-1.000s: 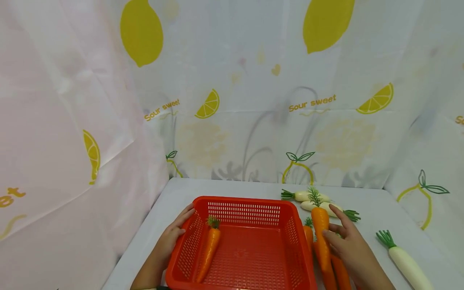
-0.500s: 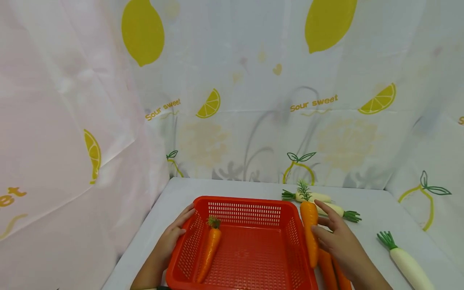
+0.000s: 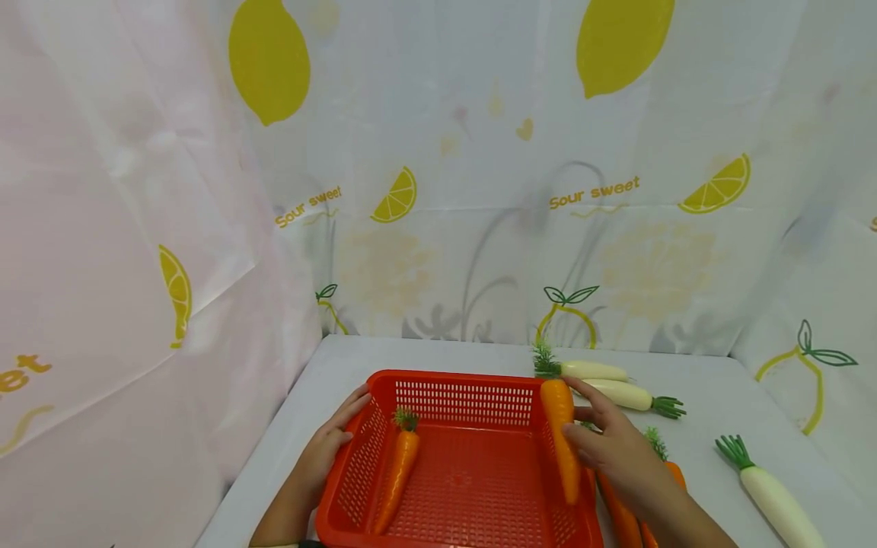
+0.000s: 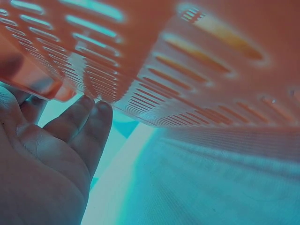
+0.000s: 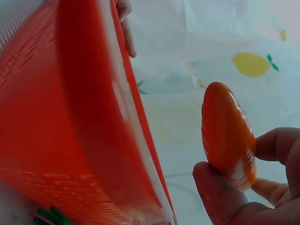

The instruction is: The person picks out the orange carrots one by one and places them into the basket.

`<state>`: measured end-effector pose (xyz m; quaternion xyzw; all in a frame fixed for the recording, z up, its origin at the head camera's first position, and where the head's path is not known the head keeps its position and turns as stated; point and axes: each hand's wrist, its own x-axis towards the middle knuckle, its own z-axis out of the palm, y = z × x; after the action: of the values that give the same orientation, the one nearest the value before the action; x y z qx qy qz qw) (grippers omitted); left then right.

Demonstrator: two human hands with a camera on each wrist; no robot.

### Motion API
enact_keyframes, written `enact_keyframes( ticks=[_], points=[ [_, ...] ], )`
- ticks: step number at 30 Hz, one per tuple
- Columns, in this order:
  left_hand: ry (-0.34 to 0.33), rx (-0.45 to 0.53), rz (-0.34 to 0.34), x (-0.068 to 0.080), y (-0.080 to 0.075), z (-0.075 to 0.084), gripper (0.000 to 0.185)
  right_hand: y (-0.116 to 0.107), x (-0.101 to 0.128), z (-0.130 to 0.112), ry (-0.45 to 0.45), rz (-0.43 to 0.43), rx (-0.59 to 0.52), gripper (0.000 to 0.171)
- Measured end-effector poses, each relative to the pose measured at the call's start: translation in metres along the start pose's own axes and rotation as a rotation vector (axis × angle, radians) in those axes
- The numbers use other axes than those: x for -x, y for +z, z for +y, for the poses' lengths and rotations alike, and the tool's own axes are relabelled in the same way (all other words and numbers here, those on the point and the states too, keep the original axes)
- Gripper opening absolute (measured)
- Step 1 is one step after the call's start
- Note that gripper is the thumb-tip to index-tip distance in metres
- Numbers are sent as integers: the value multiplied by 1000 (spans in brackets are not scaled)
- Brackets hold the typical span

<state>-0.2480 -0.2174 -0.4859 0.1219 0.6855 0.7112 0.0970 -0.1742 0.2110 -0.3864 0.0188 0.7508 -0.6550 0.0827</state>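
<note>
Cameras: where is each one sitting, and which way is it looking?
Head view: sits on the person's head, looking forward and down at the red basket; both hands show, the left hand on the basket's side and the right hand gripping a carrot.
Left wrist view: sits low beside the basket wall, looking along it; left-hand fingers show.
Right wrist view: sits below the right hand, looking up past the carrot; fingers show.
All three views share the basket; head and right wrist share the carrot.
</note>
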Motion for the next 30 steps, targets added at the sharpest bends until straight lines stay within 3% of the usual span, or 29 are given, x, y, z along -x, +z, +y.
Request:
enact_keyframes(
  ticks=[10, 30],
  points=[
    [10, 5, 1, 3, 0, 1, 72, 10, -5, -6, 29, -34, 50, 70],
    [23, -1, -17, 1, 1, 4, 72, 38, -28, -28, 4, -122, -68, 68]
  ],
)
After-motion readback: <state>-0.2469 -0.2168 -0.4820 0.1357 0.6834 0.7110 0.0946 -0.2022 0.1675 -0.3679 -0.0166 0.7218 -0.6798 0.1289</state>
